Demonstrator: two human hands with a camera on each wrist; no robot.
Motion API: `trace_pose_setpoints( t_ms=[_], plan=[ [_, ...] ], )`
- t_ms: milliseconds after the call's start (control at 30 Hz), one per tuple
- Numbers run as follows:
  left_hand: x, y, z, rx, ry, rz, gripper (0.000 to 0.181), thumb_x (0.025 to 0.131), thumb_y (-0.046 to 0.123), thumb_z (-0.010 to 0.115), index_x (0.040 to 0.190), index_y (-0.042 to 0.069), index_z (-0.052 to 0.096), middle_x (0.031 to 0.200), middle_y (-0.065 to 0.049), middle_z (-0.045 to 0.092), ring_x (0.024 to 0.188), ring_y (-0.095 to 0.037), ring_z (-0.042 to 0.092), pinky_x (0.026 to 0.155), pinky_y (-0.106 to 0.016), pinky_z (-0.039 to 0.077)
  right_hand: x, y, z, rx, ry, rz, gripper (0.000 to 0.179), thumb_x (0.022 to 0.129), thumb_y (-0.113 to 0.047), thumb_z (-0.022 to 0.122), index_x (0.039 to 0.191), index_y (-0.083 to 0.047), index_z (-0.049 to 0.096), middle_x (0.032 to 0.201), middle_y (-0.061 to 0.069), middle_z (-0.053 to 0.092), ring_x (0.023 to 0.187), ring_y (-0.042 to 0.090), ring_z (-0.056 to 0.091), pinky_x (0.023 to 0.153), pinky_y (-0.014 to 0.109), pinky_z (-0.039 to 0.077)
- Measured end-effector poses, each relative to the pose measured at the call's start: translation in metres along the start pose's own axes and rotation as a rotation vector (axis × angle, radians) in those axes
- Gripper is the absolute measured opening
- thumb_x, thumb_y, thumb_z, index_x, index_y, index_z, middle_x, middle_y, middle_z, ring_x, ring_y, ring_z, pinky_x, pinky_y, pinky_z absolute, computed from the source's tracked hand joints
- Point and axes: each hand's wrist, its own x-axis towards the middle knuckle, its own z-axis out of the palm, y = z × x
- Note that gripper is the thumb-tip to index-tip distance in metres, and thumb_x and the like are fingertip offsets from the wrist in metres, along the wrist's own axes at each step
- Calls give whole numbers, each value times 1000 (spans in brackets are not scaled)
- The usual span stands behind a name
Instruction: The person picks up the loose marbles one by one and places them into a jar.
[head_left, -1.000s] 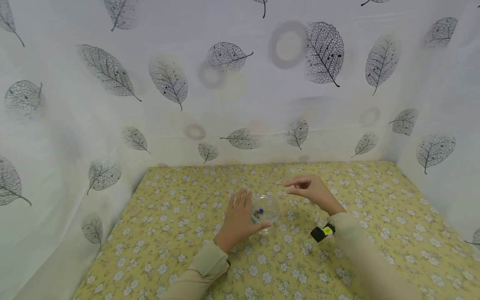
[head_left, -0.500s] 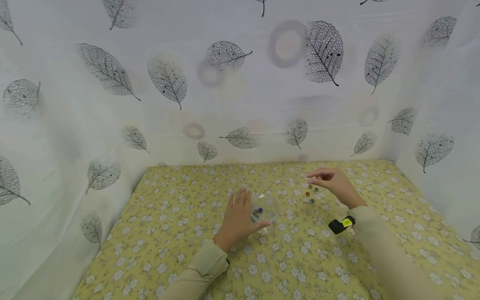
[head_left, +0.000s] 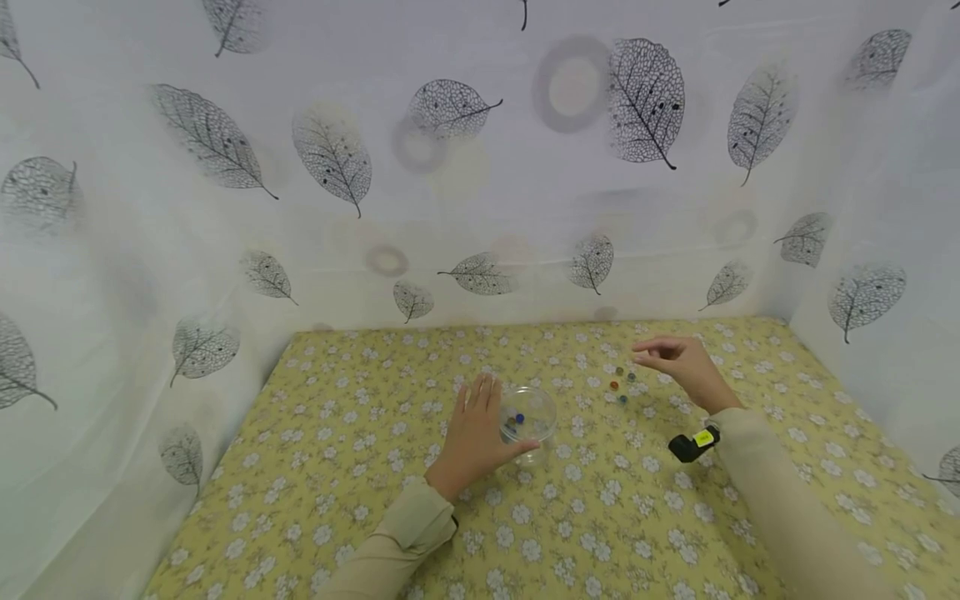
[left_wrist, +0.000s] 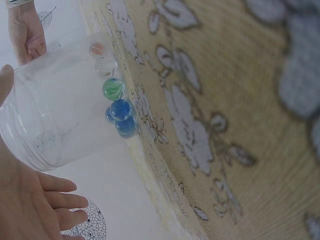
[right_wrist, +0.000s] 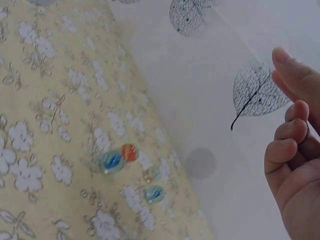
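My left hand (head_left: 472, 437) lies along the left side of a clear plastic jar (head_left: 547, 423), fingers straight and thumb across its near side. Through the jar wall, the left wrist view shows several glass marbles on the bottom, among them a green-swirled marble (left_wrist: 113, 89) and a blue marble (left_wrist: 120, 109). To the right, my right hand (head_left: 686, 367) hovers with fingers loosely bent and nothing visible in them. Just left of it, several loose marbles sit on the cloth, including an orange marble (head_left: 614, 385) and a blue-swirled marble (right_wrist: 112, 161).
A yellow floral cloth (head_left: 360, 433) covers the table. White curtains (head_left: 487, 192) printed with dark leaves hang behind the table and on both sides. A black device with a yellow label (head_left: 693, 443) is strapped to the right wrist.
My right hand has moved rightward, away from near the jar, to beside the loose marbles, which now show uncovered. The left hand stays at the jar.
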Motion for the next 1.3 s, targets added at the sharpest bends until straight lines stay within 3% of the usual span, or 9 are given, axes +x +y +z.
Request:
trace_pose_setpoints(
  t_ms=[167,333,467,633,833,1067,1300],
  plan=[
    [0,0,-1,-3,-7,-6,107,77,75,52,148,-1,24,154,-19,26,144,-32,22,117,-52,21,2,11,1,30,7,17,27,88,-24,68,108,-7,70,71,-3,55,62,22,43,60,33,43],
    [2,-1,2,-5,-21,-14,108,77,76,51,149,0,22,154,-18,25,145,-31,20,117,-51,19,5,30,2,7,9,23,43,88,-26,66,118,5,61,71,4,52,61,27,39,58,37,41],
    [2,-1,3,-14,-24,-16,108,76,76,52,149,0,23,154,-18,26,145,-31,19,118,-51,18,9,43,2,-17,11,56,46,88,-25,67,120,7,59,71,5,55,58,26,41,54,36,40],
    [1,-1,3,-17,-20,-15,108,76,75,53,148,0,24,154,-18,27,145,-31,20,118,-51,18,11,51,3,-47,-19,117,48,88,-25,67,124,5,57,94,10,68,74,12,61,64,27,53],
    [1,-1,3,-15,-11,-16,107,76,75,53,148,-1,25,154,-18,27,145,-31,21,118,-51,19,14,60,3,-103,-61,180,50,89,-29,66,129,-2,56,123,21,62,86,0,63,74,23,55],
    [1,-2,4,-14,-9,-16,108,76,75,52,148,0,25,154,-18,26,145,-31,20,118,-51,19,15,68,3,-84,-69,201,50,88,-26,66,131,-2,55,124,20,61,86,-8,63,78,23,56],
    [2,-2,4,-16,-18,-20,108,76,75,52,148,0,25,154,-18,26,145,-31,19,118,-51,18,18,73,4,-97,-63,217,48,86,-24,69,126,0,59,119,20,64,82,-5,64,76,21,56]
  ],
)
